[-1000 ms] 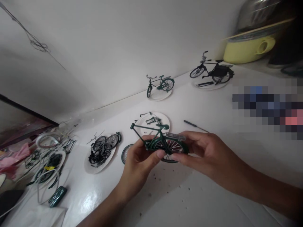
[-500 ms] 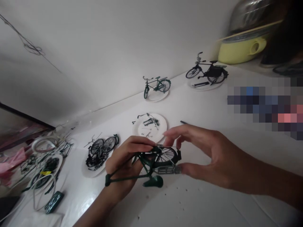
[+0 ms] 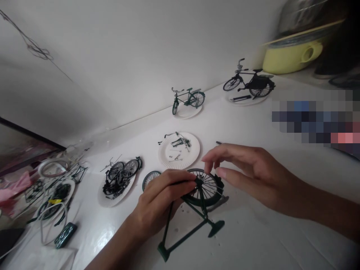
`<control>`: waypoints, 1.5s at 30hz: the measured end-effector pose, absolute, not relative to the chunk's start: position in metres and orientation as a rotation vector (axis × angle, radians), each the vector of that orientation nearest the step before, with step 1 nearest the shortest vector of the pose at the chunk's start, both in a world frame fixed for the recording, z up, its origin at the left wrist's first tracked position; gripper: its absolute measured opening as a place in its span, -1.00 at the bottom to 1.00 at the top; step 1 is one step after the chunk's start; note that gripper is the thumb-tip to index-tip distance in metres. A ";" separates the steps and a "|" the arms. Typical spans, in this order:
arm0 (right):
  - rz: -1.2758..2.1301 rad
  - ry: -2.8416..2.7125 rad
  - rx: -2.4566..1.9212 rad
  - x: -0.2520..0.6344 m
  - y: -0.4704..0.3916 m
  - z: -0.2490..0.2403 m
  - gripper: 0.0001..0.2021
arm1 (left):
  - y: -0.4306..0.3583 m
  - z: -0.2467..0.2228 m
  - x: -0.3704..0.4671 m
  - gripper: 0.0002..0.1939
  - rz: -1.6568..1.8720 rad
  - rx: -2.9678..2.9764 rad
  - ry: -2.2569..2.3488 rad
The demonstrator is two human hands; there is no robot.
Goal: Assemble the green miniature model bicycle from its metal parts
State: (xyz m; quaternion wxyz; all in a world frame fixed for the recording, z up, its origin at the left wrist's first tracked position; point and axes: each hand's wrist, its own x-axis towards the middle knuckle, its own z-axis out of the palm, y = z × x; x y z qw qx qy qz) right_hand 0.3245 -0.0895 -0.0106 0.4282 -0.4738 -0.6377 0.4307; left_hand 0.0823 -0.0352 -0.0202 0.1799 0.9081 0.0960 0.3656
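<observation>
A small dark green bicycle frame (image 3: 185, 236) with a saddle and a spoked rear wheel (image 3: 209, 187) is held over the white table, its front end pointing towards me. My left hand (image 3: 165, 198) is closed on it near the wheel hub. At the wheel's right edge is my right hand (image 3: 239, 172), fingers curved and apart, the fingertips close to the rear mudguard; whether they touch it I cannot tell. Another spoked wheel (image 3: 151, 179) shows behind my left hand. Beyond the hands, a white paper plate (image 3: 194, 150) bears small green and silver parts.
Left of the hands, a plate (image 3: 112, 202) holds dark wheels and parts. More parts, cables and a green case (image 3: 65, 235) lie farther left. Against the wall stand a green model bicycle (image 3: 187, 99) and a black one (image 3: 250, 82). A yellow pot (image 3: 287, 58) is at the back right.
The bicycle frame has turned, its front end swinging down and right, and its wheel now shows more fully. My right hand's thumb has moved up towards its fingers. A second wheel has come into sight.
</observation>
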 end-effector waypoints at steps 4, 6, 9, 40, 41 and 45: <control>1.059 -1.641 -1.254 0.329 -0.088 -0.004 -0.82 | -0.036 -0.019 0.084 -0.60 1.047 2.544 0.285; 1.059 -1.709 -1.336 0.333 -0.087 0.000 -0.78 | -0.037 -0.020 0.085 -0.60 1.042 2.530 0.257; 1.061 -1.793 -1.418 0.338 -0.084 0.007 -0.74 | -0.040 -0.022 0.086 -0.61 0.983 2.478 0.243; 1.455 -1.715 -1.198 0.346 -0.078 0.001 -0.72 | -0.042 -0.018 0.097 -0.77 0.998 2.372 0.270; 1.444 -1.709 -1.206 0.345 -0.078 0.001 -0.73 | -0.042 -0.020 0.097 -0.76 0.996 2.370 0.276; 1.288 -1.741 -1.207 0.344 -0.078 0.003 -0.83 | -0.042 -0.028 0.094 -0.72 1.061 2.242 0.413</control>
